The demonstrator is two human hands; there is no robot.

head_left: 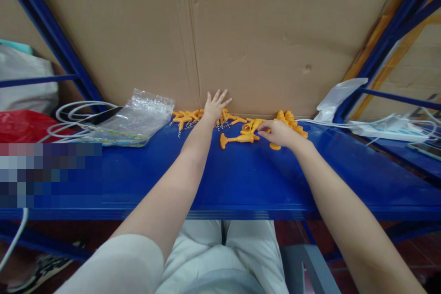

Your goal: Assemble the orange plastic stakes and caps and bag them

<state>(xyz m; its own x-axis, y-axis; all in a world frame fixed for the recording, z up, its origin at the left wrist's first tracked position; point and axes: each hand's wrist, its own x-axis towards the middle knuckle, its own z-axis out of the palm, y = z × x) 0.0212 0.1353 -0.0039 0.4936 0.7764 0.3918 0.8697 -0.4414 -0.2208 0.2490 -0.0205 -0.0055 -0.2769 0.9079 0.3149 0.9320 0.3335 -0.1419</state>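
Note:
My left hand (214,108) reaches to the back of the blue shelf with its fingers spread, over a row of orange corkscrew handles (188,115) with metal spirals. It holds nothing that I can see. My right hand (277,133) has its fingers drawn together, the tips against a small group of orange plastic parts (248,128); whether something is pinched there I cannot make out. Left of those fingertips lies an orange T-handled piece (237,139) on its side. Behind my right hand is a heap of orange sleeve-like parts (289,119), partly hidden by the hand.
Clear plastic bags (138,117) and coiled white cables (74,117) lie on the left. A white power strip (389,128) with wires is at the right. Cardboard (258,32) closes off the back, between blue metal posts (389,41). A grey chair (306,257) stands below the shelf edge.

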